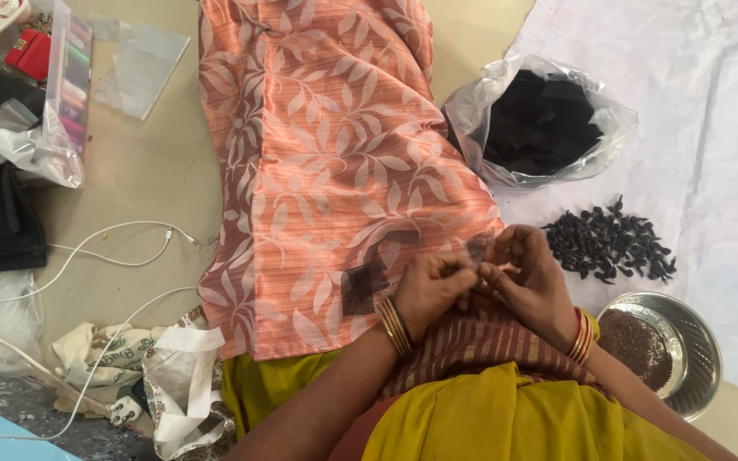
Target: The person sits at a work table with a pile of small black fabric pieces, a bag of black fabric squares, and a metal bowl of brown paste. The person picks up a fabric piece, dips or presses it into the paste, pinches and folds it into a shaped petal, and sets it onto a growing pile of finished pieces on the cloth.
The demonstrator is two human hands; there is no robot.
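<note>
Both hands meet over the lap, above the orange leaf-patterned cloth (335, 162) draped across the legs. The left hand (431, 288) and the right hand (530, 277) each close their grip on a small sheer black fabric piece (477, 249) pinched between the fingertips — held up close, it seems, so the fingers can work it. Another dark square of fabric (363, 286) lies flat on the cloth just beside the left hand. To the right, within easy reach, a steel bowl of dark seeds (661, 348) sits near a heap of small black pouches (610, 243), with a plastic bag of black fabric (542, 121) beyond — all on a white sheet (711, 154).
</note>
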